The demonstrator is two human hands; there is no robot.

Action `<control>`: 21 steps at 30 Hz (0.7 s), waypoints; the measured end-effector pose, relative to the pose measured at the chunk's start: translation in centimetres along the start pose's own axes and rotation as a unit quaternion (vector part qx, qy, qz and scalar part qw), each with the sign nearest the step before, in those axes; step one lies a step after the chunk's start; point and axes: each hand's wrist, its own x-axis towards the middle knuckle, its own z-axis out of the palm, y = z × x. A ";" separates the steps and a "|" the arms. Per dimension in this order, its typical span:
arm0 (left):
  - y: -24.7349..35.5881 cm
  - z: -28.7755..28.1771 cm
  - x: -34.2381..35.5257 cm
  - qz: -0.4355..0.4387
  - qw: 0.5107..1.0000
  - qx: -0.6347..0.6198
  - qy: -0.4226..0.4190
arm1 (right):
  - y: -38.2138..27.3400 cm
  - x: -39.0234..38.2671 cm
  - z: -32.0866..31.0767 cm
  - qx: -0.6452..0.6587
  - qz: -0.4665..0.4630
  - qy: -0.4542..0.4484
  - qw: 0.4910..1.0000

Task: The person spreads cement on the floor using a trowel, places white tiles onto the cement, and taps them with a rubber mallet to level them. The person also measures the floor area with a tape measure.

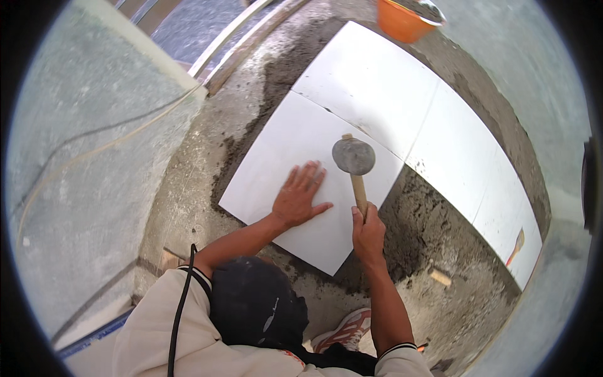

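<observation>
A white square tile (pixel 264 188) lies on wet grey mortar (pixel 418 220), bordering other white tiles (pixel 471 157) along its upper edge. My left hand (pixel 298 198) rests flat on this tile, fingers stretched and apart. My right hand (pixel 367 229) grips the wooden handle of a rubber mallet (pixel 353 156), whose round grey head is held over the tile's right part, close to the seam; whether it touches the tile I cannot tell. A small brush (pixel 516 245) lies on the far right tile.
Pale walls (pixel 94 157) stand at both sides, cables crossing the left one. An orange bucket of grey material (pixel 405 25) sits beyond the tiles. Wooden strips (pixel 226 63) lie at the upper left. A small wooden piece (pixel 440 276) is near my right forearm. My shoe (pixel 342 330) shows below.
</observation>
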 end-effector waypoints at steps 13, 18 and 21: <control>-0.2 -0.9 -0.3 0.052 0.996 -0.056 -0.050 | -1.8 5.8 1.4 -0.064 -0.055 -0.067 0.994; 0.2 -0.9 0.5 0.063 0.995 -0.069 -0.028 | -1.3 6.3 1.2 -0.086 -0.053 -0.087 0.991; -0.1 -0.6 0.3 0.064 0.995 -0.073 -0.014 | -1.7 7.2 1.4 -0.121 -0.070 -0.100 0.985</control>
